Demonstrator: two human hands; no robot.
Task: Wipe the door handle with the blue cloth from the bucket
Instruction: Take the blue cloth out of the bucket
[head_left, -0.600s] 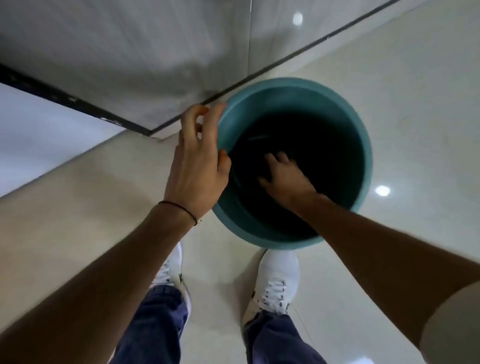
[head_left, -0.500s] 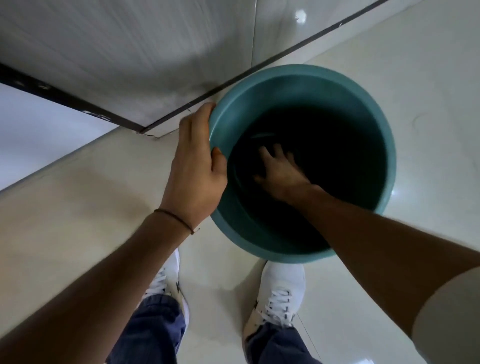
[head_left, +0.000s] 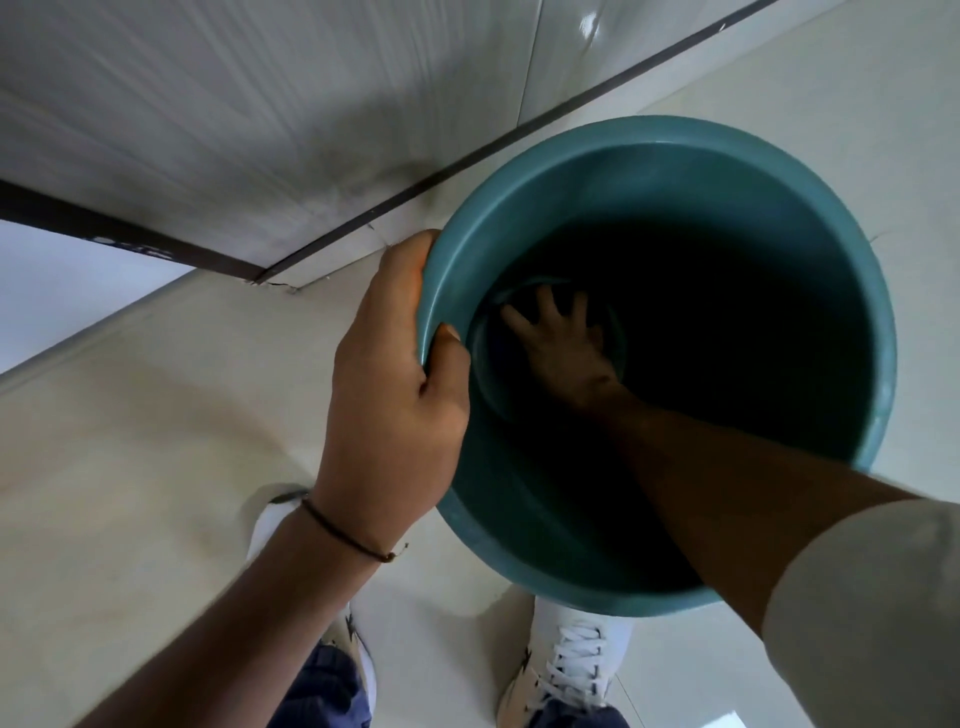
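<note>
The left hand (head_left: 395, 395) grips the bucket (head_left: 852, 322) rim to steady it while the right hand (head_left: 566, 348), fingers spread, reaches its dark bottom, perhaps for the cloth.

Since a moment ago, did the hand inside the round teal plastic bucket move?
Yes. The right hand has gone deeper, toward the bottom of the teal bucket, with its fingers spread, judged against the rim.

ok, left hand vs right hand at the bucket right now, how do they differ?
The left hand clamps the teal bucket at its rim, thumb inside and fingers outside; the right hand reaches deep inside, fingers spread. The left is lit and wears a thin wrist cord; the right sits in shadow. Both are bare.
</note>
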